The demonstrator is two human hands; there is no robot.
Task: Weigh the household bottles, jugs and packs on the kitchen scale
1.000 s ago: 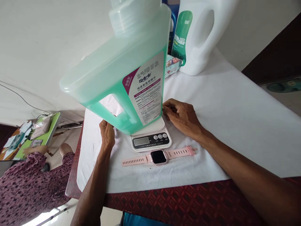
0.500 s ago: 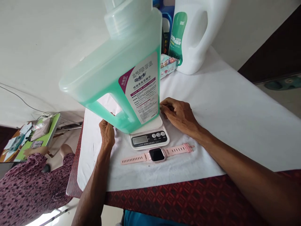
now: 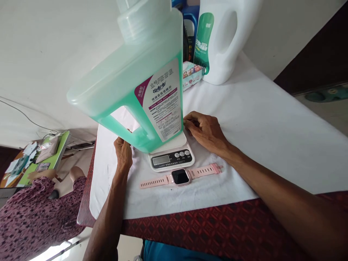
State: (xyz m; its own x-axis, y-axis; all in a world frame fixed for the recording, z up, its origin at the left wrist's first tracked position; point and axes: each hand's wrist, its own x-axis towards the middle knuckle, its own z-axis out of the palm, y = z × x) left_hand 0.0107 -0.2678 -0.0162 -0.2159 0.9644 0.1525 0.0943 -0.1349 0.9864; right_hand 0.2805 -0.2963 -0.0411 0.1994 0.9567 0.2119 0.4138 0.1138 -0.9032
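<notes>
A large jug (image 3: 152,76) of green liquid, with a white label and a built-in handle, stands on a small white kitchen scale (image 3: 185,164). The scale's display looks blank. On the left, my left hand (image 3: 123,152) is beside the jug's lower edge, its fingers mostly hidden behind the jug. My right hand (image 3: 206,131) rests on the cloth to the right, fingers curled, fingertips against the jug's lower right edge near the scale. What they pinch, if anything, is hidden. A pink smartwatch (image 3: 180,177) lies flat with its strap spread in front of the scale.
White cloth (image 3: 272,130) covers the table over a dark red patterned cover (image 3: 206,217). A white bottle (image 3: 220,69), a blue container (image 3: 191,14) and a wipes pack (image 3: 191,76) stand behind. At left, a seated person (image 3: 43,217) is near a green table (image 3: 56,159).
The view has shifted slightly. Both hands, the jug, the scale and the watch keep their places relative to one another.
</notes>
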